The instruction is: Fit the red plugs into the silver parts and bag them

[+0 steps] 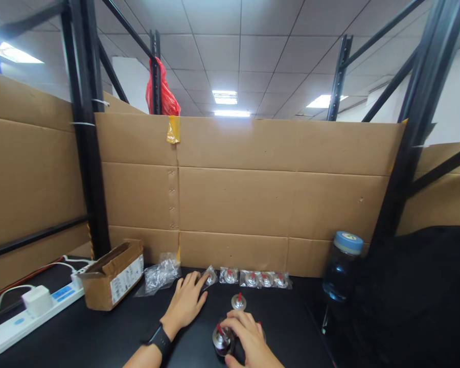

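Facing you is the cardboard wall [237,199], framed by black metal posts [88,153], with the black desk [138,332] below it. A black fabric bundle [425,291] fills your right side. On your left, a white power strip [61,299] lies beside an open cardboard box [99,289]; a blue-lidded bottle [335,276] stands by the bundle.

Your left hand [186,301] lies palm down, its grip loose with the fingers spread, holding nothing, index fingertip at the edge of the leftmost wrapped piece [211,276]. Your right hand [249,338] has its grip half curled at the right side of a round silver piece with a red tip [221,338], near you on the desk; you cannot tell whether it is clasped. Crumpled clear plastic [163,273] sits between the box and your left hand, and a black watch [160,338] circles that wrist. Four more wrapped pieces [251,279] continue the row along the wall. A bare silver piece [238,302] sits just beyond your right hand.
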A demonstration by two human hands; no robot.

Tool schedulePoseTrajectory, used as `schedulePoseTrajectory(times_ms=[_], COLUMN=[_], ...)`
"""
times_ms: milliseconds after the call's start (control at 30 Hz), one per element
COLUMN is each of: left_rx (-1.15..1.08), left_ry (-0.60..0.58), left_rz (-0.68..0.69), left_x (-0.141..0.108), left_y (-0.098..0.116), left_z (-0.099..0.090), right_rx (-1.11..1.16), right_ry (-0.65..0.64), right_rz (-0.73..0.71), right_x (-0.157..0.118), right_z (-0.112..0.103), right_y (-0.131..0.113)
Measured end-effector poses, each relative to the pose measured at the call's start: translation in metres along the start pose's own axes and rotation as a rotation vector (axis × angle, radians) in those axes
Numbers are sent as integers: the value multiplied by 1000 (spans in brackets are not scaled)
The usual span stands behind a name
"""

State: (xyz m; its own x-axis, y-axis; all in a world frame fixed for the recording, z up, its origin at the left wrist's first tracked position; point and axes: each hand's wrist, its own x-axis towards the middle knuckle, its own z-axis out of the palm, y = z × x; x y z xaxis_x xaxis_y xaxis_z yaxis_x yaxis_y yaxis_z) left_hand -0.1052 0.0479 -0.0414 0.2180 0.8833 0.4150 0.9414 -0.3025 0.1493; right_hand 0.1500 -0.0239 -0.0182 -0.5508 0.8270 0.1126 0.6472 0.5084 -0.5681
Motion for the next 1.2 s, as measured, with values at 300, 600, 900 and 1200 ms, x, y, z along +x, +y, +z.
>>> schedulePoseTrajectory(times_ms=[300, 600, 900, 1200], left_rx=[-4, 80, 184, 162], left_ry=[-46, 33, -102, -175], left_rz=[-19, -69, -180, -202], left_x=[-2, 0, -8, -18], left_y=[1, 8, 24, 40], left_z=[2, -7, -21, -30], right_rx=[62, 131, 118, 101], right_ry=[47, 142, 186, 138], right_rz=[-79, -143, -222, -226], right_x=[3, -2, 6, 13], right_z=[2, -5, 4, 11], right_y=[7, 0, 24, 35])
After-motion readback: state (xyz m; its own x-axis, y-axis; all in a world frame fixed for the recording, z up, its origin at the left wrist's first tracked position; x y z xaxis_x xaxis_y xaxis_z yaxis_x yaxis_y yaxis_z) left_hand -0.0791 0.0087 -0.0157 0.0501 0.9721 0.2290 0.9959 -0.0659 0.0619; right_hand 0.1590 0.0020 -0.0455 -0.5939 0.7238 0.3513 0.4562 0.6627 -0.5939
